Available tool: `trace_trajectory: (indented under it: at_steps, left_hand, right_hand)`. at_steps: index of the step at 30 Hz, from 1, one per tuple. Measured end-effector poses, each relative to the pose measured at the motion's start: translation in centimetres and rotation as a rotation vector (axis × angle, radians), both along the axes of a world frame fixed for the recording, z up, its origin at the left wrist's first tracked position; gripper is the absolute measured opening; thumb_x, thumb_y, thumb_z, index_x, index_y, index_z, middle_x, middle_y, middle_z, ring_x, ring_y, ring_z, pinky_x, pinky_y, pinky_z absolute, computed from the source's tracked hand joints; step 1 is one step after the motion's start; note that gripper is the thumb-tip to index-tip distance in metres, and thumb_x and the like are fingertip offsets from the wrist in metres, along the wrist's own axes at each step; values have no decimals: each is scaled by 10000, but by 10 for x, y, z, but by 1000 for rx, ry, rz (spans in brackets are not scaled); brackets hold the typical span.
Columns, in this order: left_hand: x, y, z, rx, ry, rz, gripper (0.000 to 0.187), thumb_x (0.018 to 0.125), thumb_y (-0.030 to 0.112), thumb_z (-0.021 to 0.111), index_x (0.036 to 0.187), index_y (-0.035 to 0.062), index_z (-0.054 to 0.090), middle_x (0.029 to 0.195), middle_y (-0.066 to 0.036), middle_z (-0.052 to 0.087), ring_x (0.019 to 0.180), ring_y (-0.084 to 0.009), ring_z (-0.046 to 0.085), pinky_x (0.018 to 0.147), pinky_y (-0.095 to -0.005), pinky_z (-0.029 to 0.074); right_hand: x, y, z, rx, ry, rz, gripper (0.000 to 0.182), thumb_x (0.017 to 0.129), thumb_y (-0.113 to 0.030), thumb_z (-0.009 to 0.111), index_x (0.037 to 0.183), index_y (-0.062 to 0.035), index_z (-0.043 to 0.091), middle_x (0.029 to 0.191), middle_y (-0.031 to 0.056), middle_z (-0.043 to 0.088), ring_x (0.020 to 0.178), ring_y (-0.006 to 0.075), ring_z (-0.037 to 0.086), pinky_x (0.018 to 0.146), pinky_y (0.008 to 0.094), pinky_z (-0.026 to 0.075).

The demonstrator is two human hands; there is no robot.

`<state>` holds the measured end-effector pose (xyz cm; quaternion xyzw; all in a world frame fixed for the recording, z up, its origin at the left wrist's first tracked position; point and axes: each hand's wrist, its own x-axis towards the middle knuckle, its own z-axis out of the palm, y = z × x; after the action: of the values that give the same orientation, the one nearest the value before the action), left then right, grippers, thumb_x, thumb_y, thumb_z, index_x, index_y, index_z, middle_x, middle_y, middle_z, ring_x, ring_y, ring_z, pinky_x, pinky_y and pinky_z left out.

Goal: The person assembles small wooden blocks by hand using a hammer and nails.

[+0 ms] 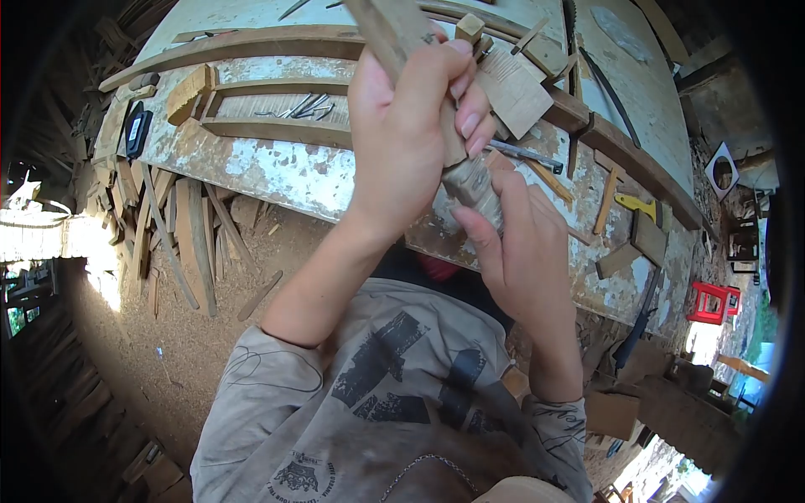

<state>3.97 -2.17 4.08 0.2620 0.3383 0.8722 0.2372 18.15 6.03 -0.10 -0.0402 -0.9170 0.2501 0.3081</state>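
A length of wood point(391, 33) is held up at a slant over the workbench. My left hand point(411, 126) is wrapped round its middle, fingers curled over the far side. Just below, a greyish, block-shaped wooden piece point(474, 186) continues the line of the bar; whether the two are joined I cannot tell. My right hand point(528, 243) grips this lower piece, thumb on the near side and fingers behind. Behind my left hand lies a shallow wooden tray point(277, 130) with several metal nails or bits point(306, 106) in it. A thin wooden board point(513, 92) lies right of that hand.
The paint-flaked workbench point(251, 172) carries a long curved wooden piece point(251, 42), a dark tape-measure-like object point(137, 132), a yellow-handled tool point(636, 204) and wood blocks point(647, 237). Offcuts point(194, 243) lean against its left side. A red stool point(711, 303) stands at right.
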Motion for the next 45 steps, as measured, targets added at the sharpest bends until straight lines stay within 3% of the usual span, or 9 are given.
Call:
trace_trajectory:
  at_steps: [4, 10, 16, 22, 28, 35, 37, 40, 45]
  left_hand:
    - [-2, -4, 10, -57, -57, -89, 107, 1043, 117, 558, 1065, 42, 485, 793, -33, 458, 585, -129, 467, 471, -295, 408]
    - [3, 1, 3, -71, 111, 65, 143, 1029, 140, 582, 1101, 45, 503, 779, -41, 472, 555, -136, 481, 459, -306, 427]
    - [-5, -8, 9, -109, 43, -87, 175, 1018, 142, 598, 1130, 38, 514, 780, -54, 485, 548, -158, 518, 472, -349, 512]
    - [-8, -4, 6, -119, 100, -34, 191, 1015, 150, 595, 1143, 30, 518, 779, -46, 490, 539, -159, 527, 488, -356, 537]
    - [-16, -5, 11, -231, -153, -261, 155, 1017, 146, 589, 1103, 28, 535, 761, -40, 489, 541, -157, 545, 492, -359, 541]
    - [-11, -3, 8, -264, 194, -124, 258, 1012, 209, 596, 1145, -9, 557, 825, -60, 563, 580, -154, 607, 541, -341, 547]
    - [-49, -15, 6, -323, 64, 52, 235, 1041, 270, 620, 962, 51, 594, 823, -45, 631, 586, -125, 606, 561, -298, 544]
    - [-93, -43, -1, -155, -162, 78, 286, 1046, 220, 587, 795, 111, 504, 728, 12, 535, 506, -100, 522, 473, -280, 500]
    - [-77, -40, 3, 35, -277, -93, 64, 1075, 152, 542, 1085, 93, 564, 759, 21, 519, 553, -103, 521, 519, -275, 517]
  right_hand:
    - [1, 4, 3, 168, 43, 27, 402, 1001, -393, 724, 1125, -26, 617, 775, 149, 631, 674, 355, 589, 620, 452, 447]
    - [2, -11, -5, -55, -27, -64, 419, 979, -404, 739, 1130, -32, 619, 796, 128, 623, 716, 331, 592, 654, 428, 447]
    - [-1, 6, -4, 185, 59, 65, 444, 1005, -405, 717, 1161, -3, 609, 842, 144, 643, 714, 346, 604, 625, 444, 453]
    - [3, -12, -8, -54, -31, -19, 451, 966, -407, 744, 1171, -27, 614, 835, 129, 632, 710, 316, 584, 662, 406, 443]
    - [-6, 16, -10, 285, 176, 130, 432, 976, -418, 745, 1139, -35, 629, 799, 106, 607, 656, 310, 542, 641, 412, 429]
    - [11, -4, -14, 140, 187, -30, 377, 987, -393, 752, 1125, -57, 650, 801, 90, 628, 666, 296, 555, 637, 387, 434]
    - [29, 16, -3, 184, 284, 19, 324, 999, -356, 743, 1120, -67, 661, 840, 98, 652, 701, 280, 588, 649, 377, 446]
    - [58, 35, -12, -130, 291, -146, 286, 1013, -291, 705, 1147, -41, 673, 935, 134, 678, 798, 287, 646, 715, 389, 486]
    - [59, 45, -6, 14, -100, -400, 294, 1007, -230, 722, 1180, 1, 667, 994, 178, 677, 905, 350, 663, 831, 419, 511]
